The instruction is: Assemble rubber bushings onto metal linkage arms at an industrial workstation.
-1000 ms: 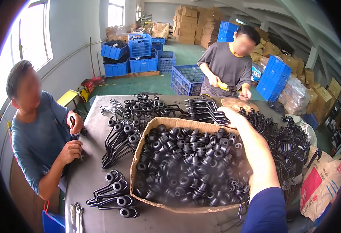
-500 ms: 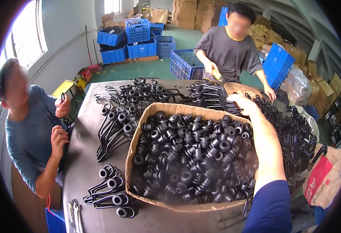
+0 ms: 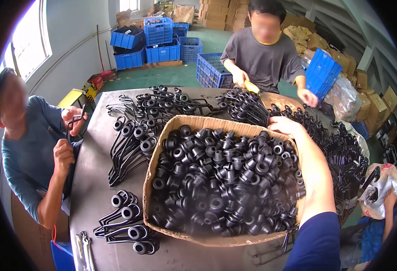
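Note:
My right arm, in a navy sleeve, reaches from the lower right over a cardboard carton (image 3: 149, 189) full of black rubber bushings (image 3: 216, 180). Just past the carton's far right corner, my right hand (image 3: 283, 126) is closed around the near ends of a bundle of black bent metal rods (image 3: 246, 106); its fingertips are partly hidden. My left hand is out of view. More bent rods (image 3: 133, 135) with rubber bushings on their ends lie left of the carton, and a smaller group (image 3: 128, 226) sits nearer.
Wrenches (image 3: 86, 250) lie at the table's near left. A co-worker at left holds a bent rod (image 3: 75, 118); another, across, holds a yellow-handled tool (image 3: 251, 86) by a round board (image 3: 280, 100). Piled rods (image 3: 343, 153) cover the right side. A person's hand (image 3: 390, 198) touches a sack (image 3: 375, 192).
My right hand has come slightly nearer, and the rod bundle has swung to point more toward me. The left co-worker's rod shows more clearly. A person's arm has appeared at far right.

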The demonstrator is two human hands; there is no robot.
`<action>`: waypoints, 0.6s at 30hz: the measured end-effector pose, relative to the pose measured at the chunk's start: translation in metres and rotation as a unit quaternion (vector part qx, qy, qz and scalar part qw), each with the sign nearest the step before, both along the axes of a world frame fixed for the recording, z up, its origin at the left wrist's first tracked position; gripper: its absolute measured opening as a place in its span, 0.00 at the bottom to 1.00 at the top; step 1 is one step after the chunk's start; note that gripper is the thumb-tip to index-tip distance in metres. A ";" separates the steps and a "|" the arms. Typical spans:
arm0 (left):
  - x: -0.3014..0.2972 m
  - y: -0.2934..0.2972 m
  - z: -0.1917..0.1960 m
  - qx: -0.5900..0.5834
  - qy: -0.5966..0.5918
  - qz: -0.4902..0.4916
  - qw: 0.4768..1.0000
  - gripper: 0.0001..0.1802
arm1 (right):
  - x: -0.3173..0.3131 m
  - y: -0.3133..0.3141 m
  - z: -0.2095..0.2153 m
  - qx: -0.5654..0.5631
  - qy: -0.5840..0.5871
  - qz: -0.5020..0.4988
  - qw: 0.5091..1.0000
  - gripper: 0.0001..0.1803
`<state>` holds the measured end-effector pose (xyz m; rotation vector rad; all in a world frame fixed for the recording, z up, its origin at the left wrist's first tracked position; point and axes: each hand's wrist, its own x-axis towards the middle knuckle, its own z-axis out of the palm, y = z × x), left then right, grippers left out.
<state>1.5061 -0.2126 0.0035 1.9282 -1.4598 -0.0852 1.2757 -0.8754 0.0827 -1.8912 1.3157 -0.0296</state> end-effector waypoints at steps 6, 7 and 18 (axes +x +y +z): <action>-0.005 -0.001 0.008 -0.008 0.001 0.006 1.000 0.12 | -0.001 0.000 0.008 -0.062 0.068 -0.017 0.996 0.17; -0.006 0.000 0.012 -0.002 0.007 0.010 1.000 0.13 | 0.002 0.004 0.011 -0.068 0.054 -0.043 0.995 0.19; -0.004 0.014 -0.018 -0.013 -0.024 -0.009 1.000 0.19 | -0.032 0.108 0.057 -0.358 -0.169 0.057 0.917 0.15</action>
